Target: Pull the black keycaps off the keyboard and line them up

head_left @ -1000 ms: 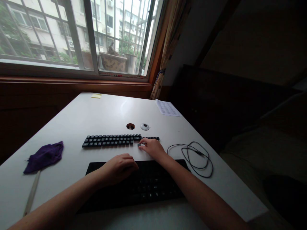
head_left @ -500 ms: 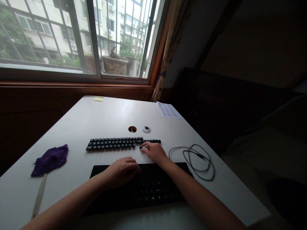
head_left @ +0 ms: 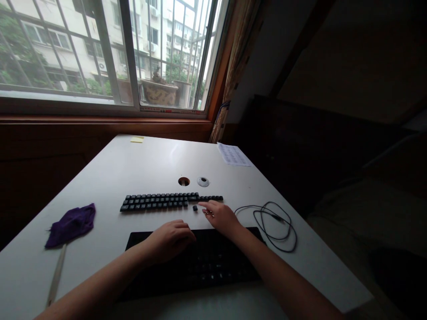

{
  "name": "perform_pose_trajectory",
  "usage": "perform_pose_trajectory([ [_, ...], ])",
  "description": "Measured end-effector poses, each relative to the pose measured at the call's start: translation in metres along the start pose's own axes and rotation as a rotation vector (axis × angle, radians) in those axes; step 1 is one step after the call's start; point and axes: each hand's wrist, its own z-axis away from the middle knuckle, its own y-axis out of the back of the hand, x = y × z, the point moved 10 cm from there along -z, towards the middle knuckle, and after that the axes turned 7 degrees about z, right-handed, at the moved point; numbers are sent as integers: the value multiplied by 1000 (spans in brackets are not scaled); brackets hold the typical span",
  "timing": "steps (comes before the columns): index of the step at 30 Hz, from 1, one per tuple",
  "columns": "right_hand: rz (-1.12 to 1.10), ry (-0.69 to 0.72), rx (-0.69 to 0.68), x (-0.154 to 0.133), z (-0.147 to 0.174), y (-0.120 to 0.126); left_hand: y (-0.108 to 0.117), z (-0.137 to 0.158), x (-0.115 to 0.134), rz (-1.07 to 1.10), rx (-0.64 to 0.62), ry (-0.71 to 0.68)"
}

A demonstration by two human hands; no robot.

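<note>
A black keyboard (head_left: 230, 262) lies in front of me, partly covered by my forearms. Over its upper left part is my left hand (head_left: 171, 240), its fingers curled down; whatever they may hold is hidden. Beyond the keyboard, my right hand (head_left: 222, 215) hovers low with the index finger stretched out and the fingers apart. Small shiny bits show beneath its fingers, too small to name. Just left of its fingertips a single black keycap (head_left: 195, 208) rests on the table, untouched. Rows of black keycaps (head_left: 155, 203) are lined up behind, with a smaller row (head_left: 213, 198) at their right.
On the white table (head_left: 150, 164), a purple cloth (head_left: 71, 226) on a pale stick (head_left: 56, 275) lies left. A coiled black cable (head_left: 290, 229) is at right. Farther back are a cable hole (head_left: 183, 181), a round cover (head_left: 203, 181), a printed sheet (head_left: 233, 154) and a yellow note (head_left: 137, 139).
My right hand has let go of the keycap and drawn back slightly to the right. The keycap now lies on the table. My left hand has hardly moved.
</note>
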Motion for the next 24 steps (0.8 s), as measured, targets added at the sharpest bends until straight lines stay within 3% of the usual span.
perform_pose_trajectory([
  [8,183,-16,-172,-2,6,-21,-2,0,-3,-8,-8,9],
  [24,29,-29,-55,-3,-10,-15,-3,0,-4,-6,-15,9],
])
